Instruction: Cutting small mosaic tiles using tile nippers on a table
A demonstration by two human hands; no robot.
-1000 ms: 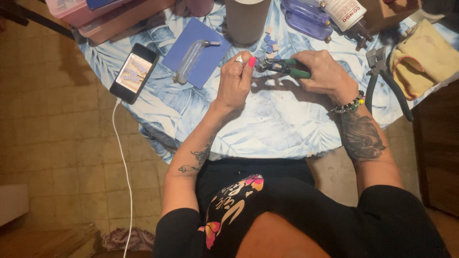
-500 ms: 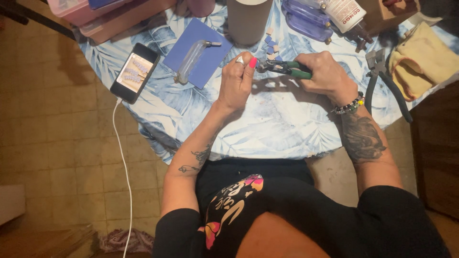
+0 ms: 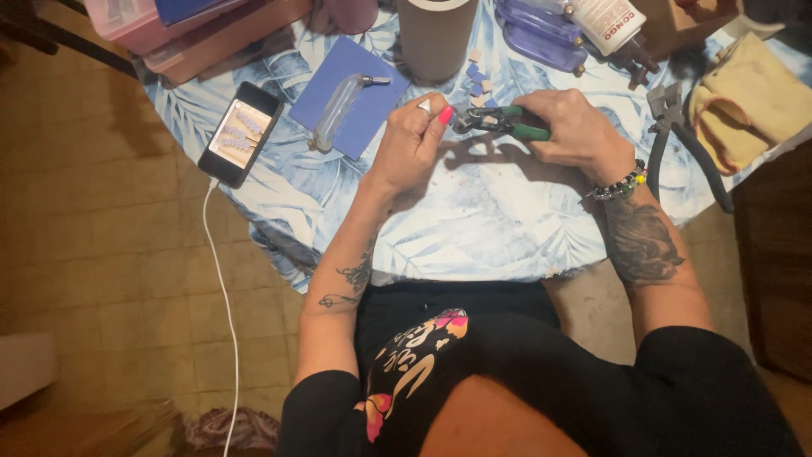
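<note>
Green-handled nippers [image 3: 507, 123] sit in the right hand [image 3: 579, 127], fingers wrapped tight round the handles. The left hand [image 3: 414, 140] pinches a tiny tile bit [image 3: 425, 107] at the nipper tips. The bit looks hard, light and easy to crack, so hold it by its sides. Loose tiles [image 3: 478, 80] lie just behind; the table [image 3: 474, 228] in front is bare.

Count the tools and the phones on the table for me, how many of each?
Pliers: 2, the green-handled pliers in the right hand and the black-handled pliers lying by the yellow cloth.
Phones: 1, the phone at the table's edge.
Total: 3
</note>
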